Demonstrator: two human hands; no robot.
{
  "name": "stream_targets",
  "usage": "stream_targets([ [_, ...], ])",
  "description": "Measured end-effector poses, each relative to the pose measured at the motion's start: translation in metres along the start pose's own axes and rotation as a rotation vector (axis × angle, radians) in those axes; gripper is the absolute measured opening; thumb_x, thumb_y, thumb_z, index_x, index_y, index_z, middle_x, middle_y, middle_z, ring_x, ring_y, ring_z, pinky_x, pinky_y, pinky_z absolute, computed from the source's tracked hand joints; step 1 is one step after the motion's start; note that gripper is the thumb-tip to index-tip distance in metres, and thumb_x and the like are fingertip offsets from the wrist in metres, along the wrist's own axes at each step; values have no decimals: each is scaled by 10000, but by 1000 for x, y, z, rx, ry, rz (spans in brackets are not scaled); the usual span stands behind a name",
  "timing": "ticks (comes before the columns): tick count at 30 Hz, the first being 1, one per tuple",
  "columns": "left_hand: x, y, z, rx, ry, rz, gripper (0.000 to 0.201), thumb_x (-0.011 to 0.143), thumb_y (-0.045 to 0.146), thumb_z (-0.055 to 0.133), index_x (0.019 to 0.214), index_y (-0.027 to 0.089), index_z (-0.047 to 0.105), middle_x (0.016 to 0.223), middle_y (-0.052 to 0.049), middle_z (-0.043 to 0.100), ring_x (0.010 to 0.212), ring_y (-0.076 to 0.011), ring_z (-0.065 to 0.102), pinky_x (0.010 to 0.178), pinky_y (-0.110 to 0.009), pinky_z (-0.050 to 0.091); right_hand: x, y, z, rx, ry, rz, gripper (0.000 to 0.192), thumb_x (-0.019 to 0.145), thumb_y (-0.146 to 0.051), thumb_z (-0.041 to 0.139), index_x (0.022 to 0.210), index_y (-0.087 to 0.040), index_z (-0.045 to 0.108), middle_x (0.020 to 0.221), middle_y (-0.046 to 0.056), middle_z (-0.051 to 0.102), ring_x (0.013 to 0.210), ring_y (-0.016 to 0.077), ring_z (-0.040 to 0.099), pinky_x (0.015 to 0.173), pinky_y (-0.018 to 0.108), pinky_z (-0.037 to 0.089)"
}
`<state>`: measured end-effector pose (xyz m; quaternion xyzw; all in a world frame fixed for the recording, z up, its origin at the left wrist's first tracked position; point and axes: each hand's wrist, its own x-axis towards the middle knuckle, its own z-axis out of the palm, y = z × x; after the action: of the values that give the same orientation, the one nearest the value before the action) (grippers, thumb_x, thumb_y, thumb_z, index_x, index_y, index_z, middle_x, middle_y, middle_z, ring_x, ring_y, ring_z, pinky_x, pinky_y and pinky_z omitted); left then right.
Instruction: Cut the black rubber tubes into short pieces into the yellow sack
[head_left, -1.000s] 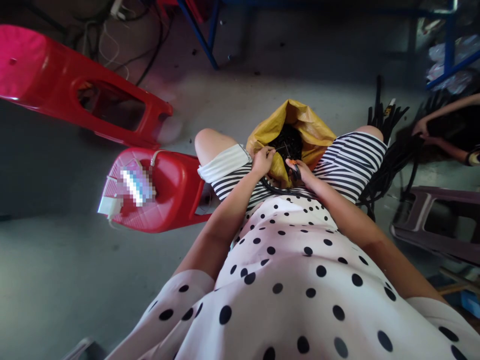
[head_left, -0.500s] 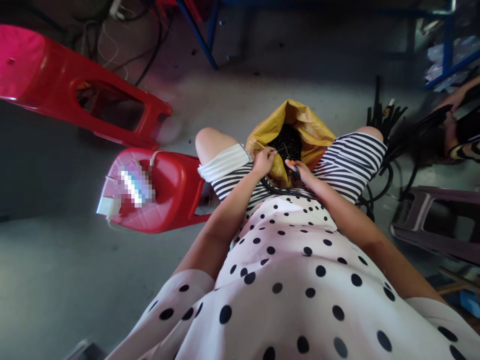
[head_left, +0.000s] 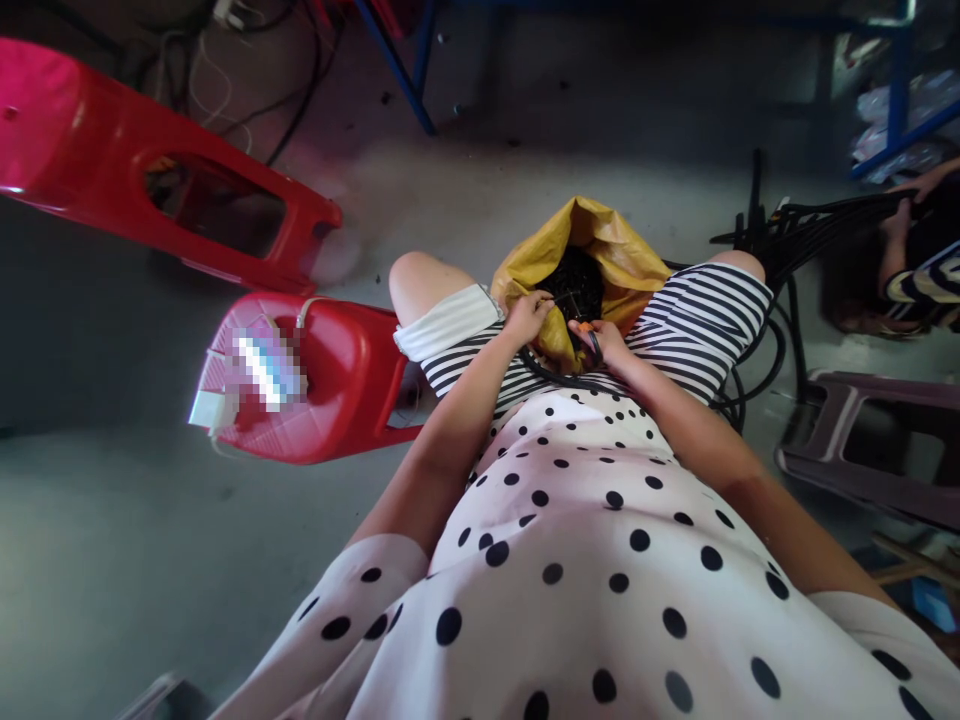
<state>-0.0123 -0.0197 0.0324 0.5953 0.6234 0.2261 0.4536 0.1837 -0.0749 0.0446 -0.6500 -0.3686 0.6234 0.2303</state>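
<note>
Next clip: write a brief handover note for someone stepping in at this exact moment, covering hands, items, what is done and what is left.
Left hand: pinching a thin black strand at the rim of the yellow bag.
Right hand: closed on a small orange-handled tool; its type cannot be told.
The bag sits between the knees, open, full of black pieces. A black cable loops across the lap.
Done: bag open, strand picked.
Left: the bag's contents remain.

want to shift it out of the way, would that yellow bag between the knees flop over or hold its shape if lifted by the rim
The yellow bag looks like thin crumpled sacking, so its rim would probably fold and sag. It seems stuffed with dark cable pieces, so likely weighty for its size. Braced between the knees, it may slump once freed.
</note>
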Motion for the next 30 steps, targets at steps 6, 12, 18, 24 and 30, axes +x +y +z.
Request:
stream_targets([
  [6, 4, 2, 2, -1, -13, -10, 302, 1005, 206, 610, 1243, 117, 771, 1171, -129, 821, 1109, -255, 746, 1047, -358, 557, 1, 1, -1, -100, 50, -54, 662, 743, -813, 840, 712, -258, 480, 509, -20, 494, 443, 144, 457, 423, 286, 349],
  [12, 11, 7, 1, 170, -17, 44, 253, 969, 227, 695, 1194, 213, 808, 1260, -110, 825, 1235, -315, 736, 1132, -430, 538, 4, 4, 0, -211, 119, -88, 682, 721, -844, 811, 686, -255, 468, 555, -13, 484, 566, 161, 470, 497, 280, 323],
  [18, 19, 11, 6, 224, -85, 82, 256, 970, 206, 662, 1175, 215, 815, 1215, -105, 835, 1192, -311, 752, 1106, -428, 561, 4, 7, -2, -276, 184, -112, 689, 707, -855, 799, 681, -250, 470, 617, -12, 477, 667, 169, 443, 554, 281, 291],
  [24, 15, 7, 11, 221, -161, 145, 246, 950, 201, 676, 1144, 246, 820, 1175, -73, 842, 1171, -294, 759, 1089, -404, 568, 10, 10, -3, -252, 121, -33, 652, 782, -864, 733, 766, -249, 518, 661, 8, 576, 648, 182, 519, 546, 267, 341],
  [30, 20, 3, 14, 246, -176, 141, 255, 954, 190, 661, 1154, 241, 811, 1200, -80, 834, 1180, -299, 750, 1098, -409, 555, 19, 15, -1, -225, 79, -28, 635, 804, -839, 747, 795, -247, 516, 677, 2, 574, 651, 175, 525, 551, 252, 364],
])
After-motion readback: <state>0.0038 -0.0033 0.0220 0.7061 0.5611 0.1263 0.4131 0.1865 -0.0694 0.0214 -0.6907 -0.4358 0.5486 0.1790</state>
